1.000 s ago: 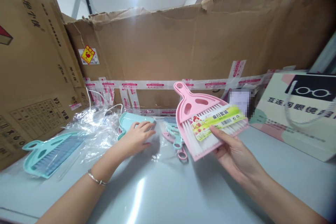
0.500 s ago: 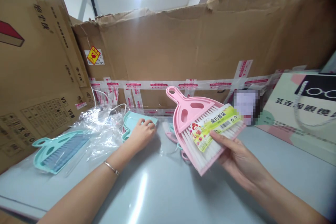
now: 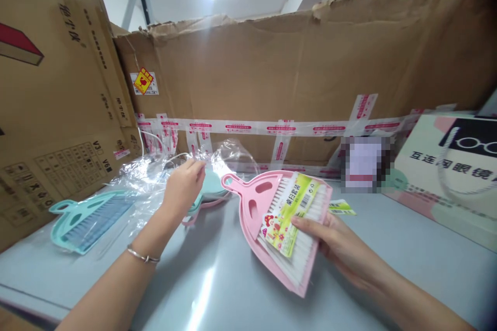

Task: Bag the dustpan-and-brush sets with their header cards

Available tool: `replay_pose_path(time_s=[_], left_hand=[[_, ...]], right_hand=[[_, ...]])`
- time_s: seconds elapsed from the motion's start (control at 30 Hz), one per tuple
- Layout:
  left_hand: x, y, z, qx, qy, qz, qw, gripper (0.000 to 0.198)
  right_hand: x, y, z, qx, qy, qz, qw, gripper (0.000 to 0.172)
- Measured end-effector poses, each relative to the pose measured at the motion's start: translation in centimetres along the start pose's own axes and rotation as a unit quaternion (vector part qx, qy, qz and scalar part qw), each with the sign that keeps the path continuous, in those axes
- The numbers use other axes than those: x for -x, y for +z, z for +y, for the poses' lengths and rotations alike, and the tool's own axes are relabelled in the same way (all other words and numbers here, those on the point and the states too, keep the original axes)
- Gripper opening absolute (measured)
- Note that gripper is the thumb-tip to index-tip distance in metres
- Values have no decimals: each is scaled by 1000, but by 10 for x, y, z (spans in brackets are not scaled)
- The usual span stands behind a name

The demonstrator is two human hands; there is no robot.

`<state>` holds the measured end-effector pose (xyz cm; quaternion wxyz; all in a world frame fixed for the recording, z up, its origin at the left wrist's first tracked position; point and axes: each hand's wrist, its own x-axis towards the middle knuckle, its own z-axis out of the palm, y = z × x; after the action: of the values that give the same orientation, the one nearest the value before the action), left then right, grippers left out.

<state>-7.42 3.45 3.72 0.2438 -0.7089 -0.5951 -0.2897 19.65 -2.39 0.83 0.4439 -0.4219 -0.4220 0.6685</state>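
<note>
The pink dustpan-and-brush set (image 3: 267, 207) is held in the right hand (image 3: 330, 243), low over the grey tabletop (image 3: 217, 289), right of centre; its handle is pointed up-left, toward the left hand (image 3: 182, 186); whether its lower corner is touching the table cannot be told. The right hand is half closed on the set's right edge; the thumb is laid over the white bristles (image 3: 298, 261) just beside the yellow-green label (image 3: 287, 214); the other fingers are hidden under the pan.

The left hand is raised off the table, fingertips (image 3: 198, 166) pinched together on a clear plastic bag (image 3: 233, 155); the bag is lifted above a small stack of dustpans (image 3: 212, 186), teal on top with pink edges showing below; the stack is placed just left of the pink set's handle. A thin bracelet (image 3: 143, 257) is worn on the left wrist.

More crumpled clear wrap (image 3: 143, 176) is spread left of the stack; a teal dustpan-and-brush set (image 3: 87, 220) is laid flat at the far left, partly on that wrap, well apart from both hands. A loose label (image 3: 340, 208) is lying on the table just beyond the right hand. A printed paper bag (image 3: 438, 165) with a rope handle is stood at the right edge. The table is walled by a taped cardboard sheet (image 3: 291, 72) behind and a cardboard box (image 3: 50, 114) at the left.
</note>
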Motion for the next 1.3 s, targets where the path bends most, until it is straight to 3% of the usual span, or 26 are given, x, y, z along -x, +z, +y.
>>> replay_pose_path(time_s=[0.17,0.27,0.37,0.47,0.53,0.63,0.8,0.9,0.93,1.0,1.03,1.07,1.13,1.2,1.23,1.3], left_hand=[[11,2,25,47,122,17,991,26],[16,1,36,52,201,59,977,27],[19,-1,44,58,234,101,965,23],[24,-1,54,75,259,116,956,21],[28,-2,61,87,282,112,949,21],[31,-4,66,109,306,94,941,20],[32,-5,65,150,335,-1,930,25],[33,-3,64,217,286,-3,933,29],[33,-2,63,252,226,25,941,34],[31,0,62,338,45,84,936,47],[30,2,61,389,-56,86,915,52],[30,4,62,446,-147,53,881,55],[31,7,67,565,-262,-93,777,58],[34,8,76,653,-272,-249,661,58],[37,8,81,682,-252,-293,621,58],[42,7,90,716,-223,-301,590,59]], right_hand=[[-1,7,7,-25,7,3,1000,37],[-3,8,11,-62,2,51,997,39],[-5,7,13,-96,-6,89,991,40],[-5,11,16,-101,15,59,993,41],[-4,15,19,-111,35,39,992,42],[-7,18,21,-156,28,70,985,42],[-13,14,17,-226,-20,129,965,38],[-13,12,17,-241,-24,132,961,37],[-12,12,18,-246,-24,136,959,36],[-11,12,18,-259,-27,146,954,36],[-11,12,19,-266,-31,149,952,36],[-11,12,19,-272,-35,150,950,37],[-10,13,20,-273,-39,143,951,40],[-10,15,22,-262,-36,131,955,41],[-9,16,23,-255,-33,125,958,42],[-9,18,26,-242,-30,115,963,43]])
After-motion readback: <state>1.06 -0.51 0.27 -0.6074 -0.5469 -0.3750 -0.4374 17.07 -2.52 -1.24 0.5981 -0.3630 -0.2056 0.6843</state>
